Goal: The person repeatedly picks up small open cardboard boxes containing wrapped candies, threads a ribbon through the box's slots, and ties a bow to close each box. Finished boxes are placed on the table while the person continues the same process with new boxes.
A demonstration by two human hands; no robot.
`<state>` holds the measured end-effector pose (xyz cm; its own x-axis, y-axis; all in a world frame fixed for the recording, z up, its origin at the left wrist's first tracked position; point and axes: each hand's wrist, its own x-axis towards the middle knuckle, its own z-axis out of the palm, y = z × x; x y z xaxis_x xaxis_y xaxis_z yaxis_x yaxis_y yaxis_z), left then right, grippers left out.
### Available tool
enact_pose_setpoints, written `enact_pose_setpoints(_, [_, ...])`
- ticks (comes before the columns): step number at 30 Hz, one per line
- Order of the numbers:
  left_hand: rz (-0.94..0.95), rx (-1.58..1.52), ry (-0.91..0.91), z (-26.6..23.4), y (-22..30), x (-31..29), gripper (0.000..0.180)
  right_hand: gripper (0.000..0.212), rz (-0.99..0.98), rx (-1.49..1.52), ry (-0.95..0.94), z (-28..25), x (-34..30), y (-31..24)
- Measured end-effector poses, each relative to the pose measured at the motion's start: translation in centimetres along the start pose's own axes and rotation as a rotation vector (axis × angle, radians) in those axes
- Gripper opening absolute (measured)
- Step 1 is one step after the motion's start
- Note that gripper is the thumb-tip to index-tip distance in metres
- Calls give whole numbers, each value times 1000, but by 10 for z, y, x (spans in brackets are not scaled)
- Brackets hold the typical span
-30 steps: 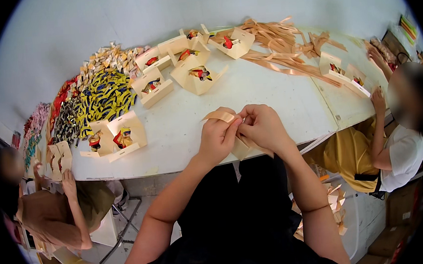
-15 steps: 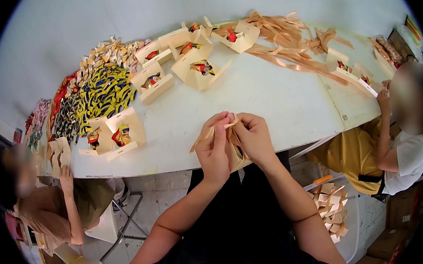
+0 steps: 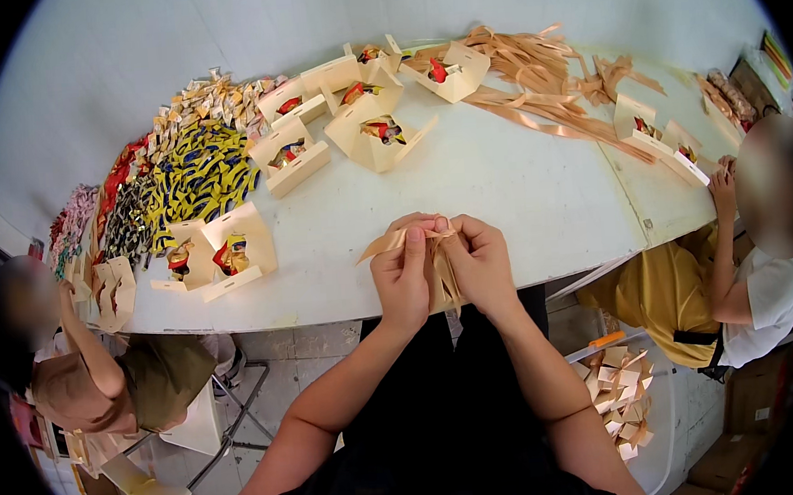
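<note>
My left hand point(image 3: 404, 275) and my right hand point(image 3: 478, 262) are together at the near edge of the white table point(image 3: 521, 193), both pinching a tan satin ribbon point(image 3: 382, 244). One ribbon end sticks out to the left of my left thumb; other loops hang between my palms. The small box under my hands is mostly hidden. Several open cream paper boxes point(image 3: 374, 129) holding wrapped sweets stand farther back on the table.
A heap of wrapped candies point(image 3: 180, 171) covers the table's left side, and a pile of tan ribbons point(image 3: 532, 82) lies at the back right. One person sits at the left point(image 3: 75, 380), another at the right point(image 3: 757, 268). A bin of folded ribbons point(image 3: 622, 388) stands below.
My hands have shifted slightly left and toward me along the table edge, still working the ribbon. The view has tilted down a little.
</note>
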<state>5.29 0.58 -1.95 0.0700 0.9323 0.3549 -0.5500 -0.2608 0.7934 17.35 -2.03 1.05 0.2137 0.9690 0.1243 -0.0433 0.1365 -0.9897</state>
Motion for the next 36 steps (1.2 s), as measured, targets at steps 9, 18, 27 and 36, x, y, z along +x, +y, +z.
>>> enact_pose_setpoints(9, [-173, -29, 3, -4, 9, 4, 30, 15, 97, 373, -223, -20, -4, -20])
enact_pose_setpoints(18, [-164, -340, 213, -25, 3, -4, 36, 28, 38, 1333, 68, -29, 1, 27])
enact_pose_setpoints(27, [-358, 120, 208, -43, 59, -9, 38, 41, 182, 333, 180, -50, -1, -1])
enact_pose_setpoints(36, [420, 982, -86, -24, 75, -12, 13, 46, -719, -725, 384, -46, -27, -13])
